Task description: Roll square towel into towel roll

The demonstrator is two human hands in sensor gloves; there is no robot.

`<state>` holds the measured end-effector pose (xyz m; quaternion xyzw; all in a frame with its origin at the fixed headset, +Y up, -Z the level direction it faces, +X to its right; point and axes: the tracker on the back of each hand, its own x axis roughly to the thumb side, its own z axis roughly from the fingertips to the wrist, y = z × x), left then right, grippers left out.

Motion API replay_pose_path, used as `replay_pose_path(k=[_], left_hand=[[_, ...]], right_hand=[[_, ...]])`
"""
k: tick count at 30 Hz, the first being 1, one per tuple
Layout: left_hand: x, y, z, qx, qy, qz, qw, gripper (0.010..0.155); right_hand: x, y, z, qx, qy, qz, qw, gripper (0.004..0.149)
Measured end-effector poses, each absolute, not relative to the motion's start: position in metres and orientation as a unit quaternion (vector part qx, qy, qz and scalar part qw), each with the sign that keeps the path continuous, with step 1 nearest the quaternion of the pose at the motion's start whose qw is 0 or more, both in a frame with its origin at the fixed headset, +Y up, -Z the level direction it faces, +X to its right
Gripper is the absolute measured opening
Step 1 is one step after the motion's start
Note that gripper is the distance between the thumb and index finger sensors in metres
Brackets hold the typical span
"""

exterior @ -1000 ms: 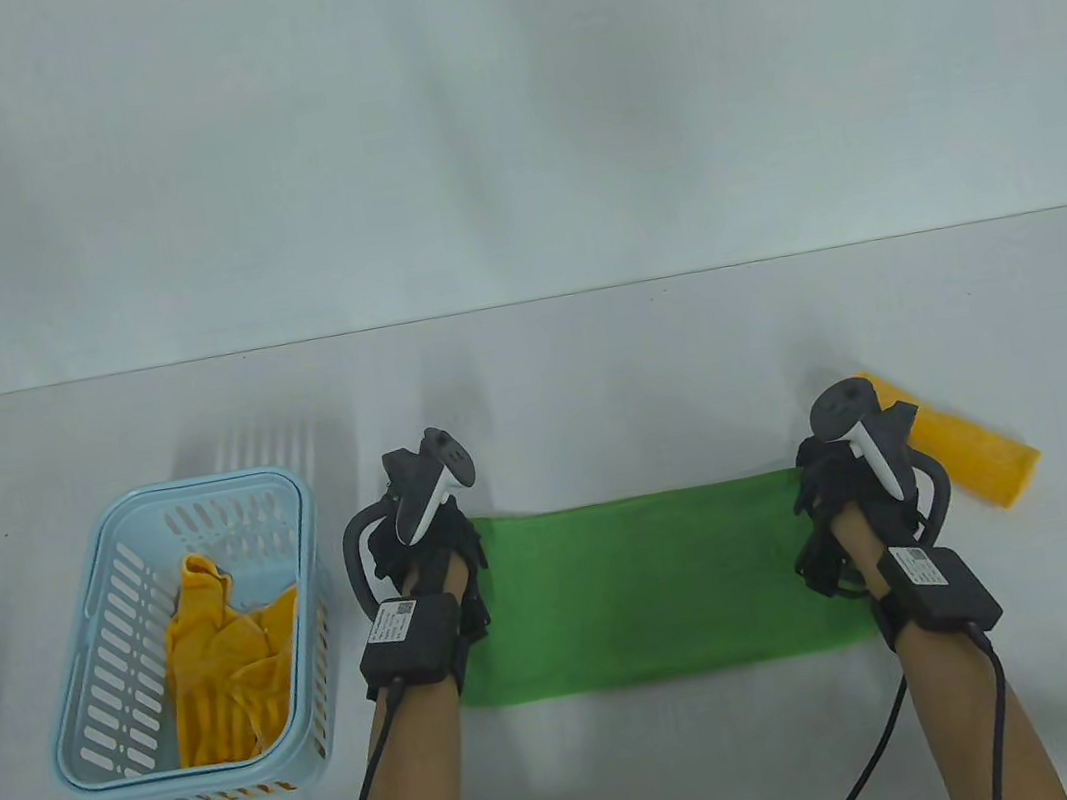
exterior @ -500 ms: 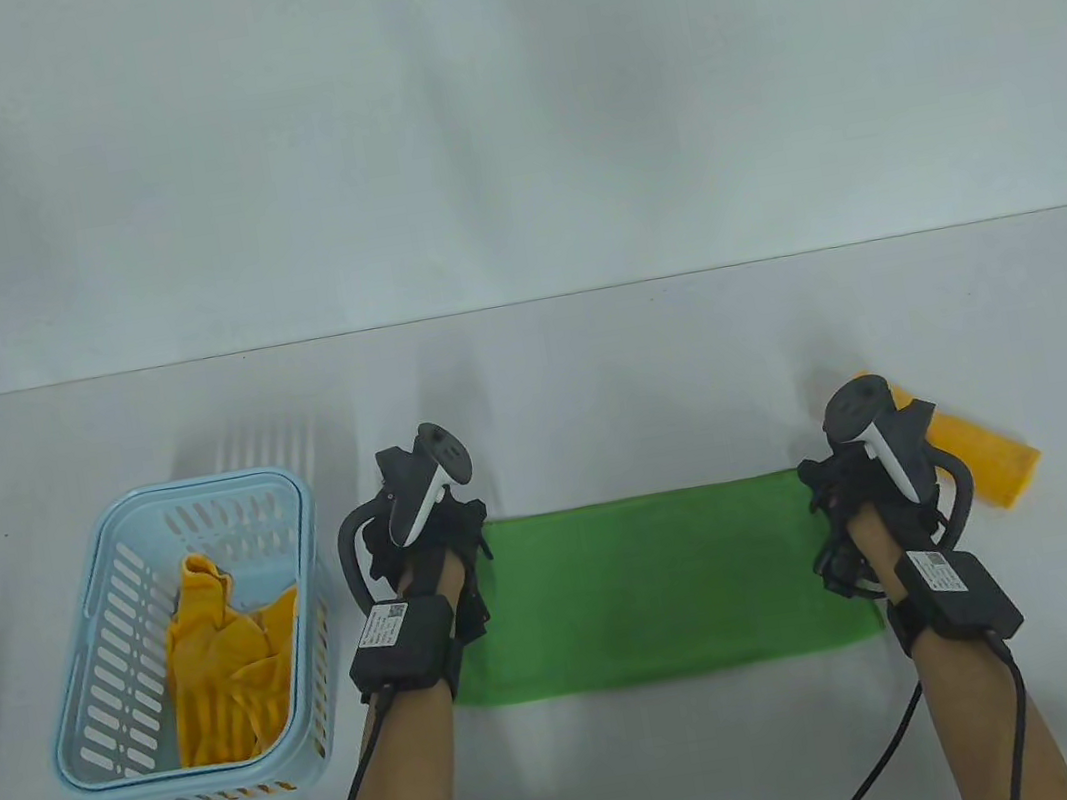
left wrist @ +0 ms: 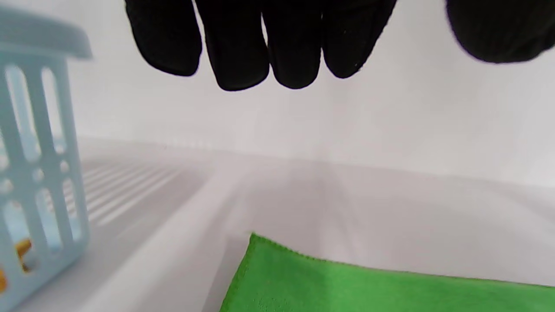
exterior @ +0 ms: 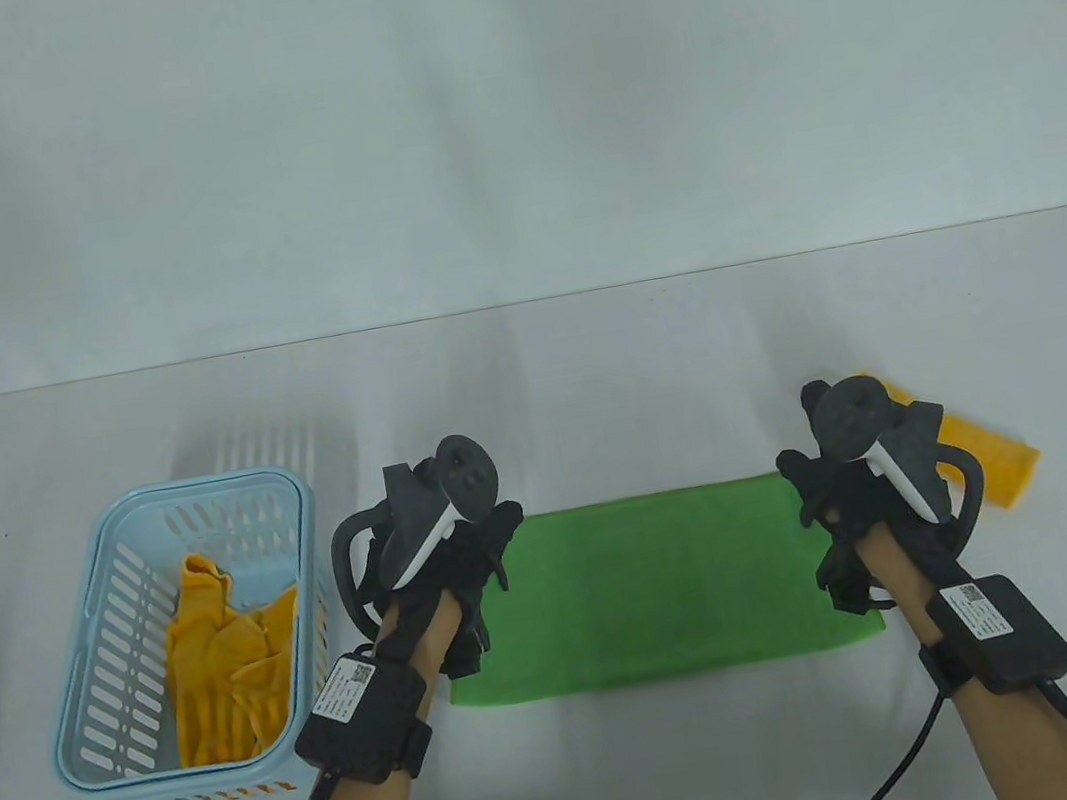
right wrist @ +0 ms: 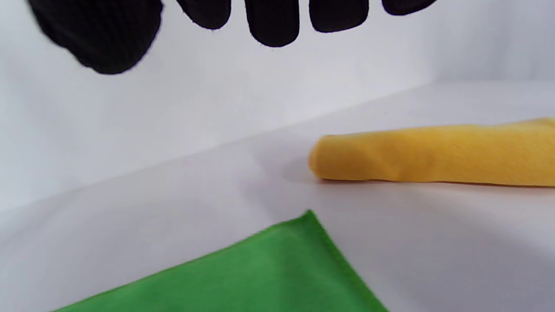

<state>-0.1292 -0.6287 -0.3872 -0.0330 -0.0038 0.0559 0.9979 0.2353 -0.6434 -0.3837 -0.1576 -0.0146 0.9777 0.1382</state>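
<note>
Now the flat green microfibre towel [exterior: 659,588] lies folded into a strip near the desk's front edge, between the left hand [exterior: 448,560] and right hand [exterior: 860,510]. Both hover at its short ends, fingers [left wrist: 269,47] relaxed, gripping nothing. Rolling well probably means starting tight from one short end, keeping the long edges aligned. Trackers hide the palms from above; towel contact cannot be judged.

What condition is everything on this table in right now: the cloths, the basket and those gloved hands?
green towel: folded flat, unrolled.
yellow towel roll: rolled, lying on the table.
basket: upright, holds crumpled yellow cloth.
left hand: open, above the towel's left end.
right hand: open, above its right end.
</note>
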Motion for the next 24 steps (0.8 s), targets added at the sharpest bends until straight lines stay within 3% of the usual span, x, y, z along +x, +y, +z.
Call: replay_pose_path(k=[12, 24], left_hand=[[-0.158, -0.618, -0.310, 0.054, -0.074, 0.057, 0.994, 0.082], [-0.186, -0.608, -0.283, 0.102, -0.070, 0.090, 0.988, 0.081]], right_hand=[[0.143, -0.643, -0.348, 0.009, 0.010, 0.987, 0.160, 0.080], [0.047, -0.677, -0.325, 0.126, 0.063, 0.978, 0.154, 0.079]])
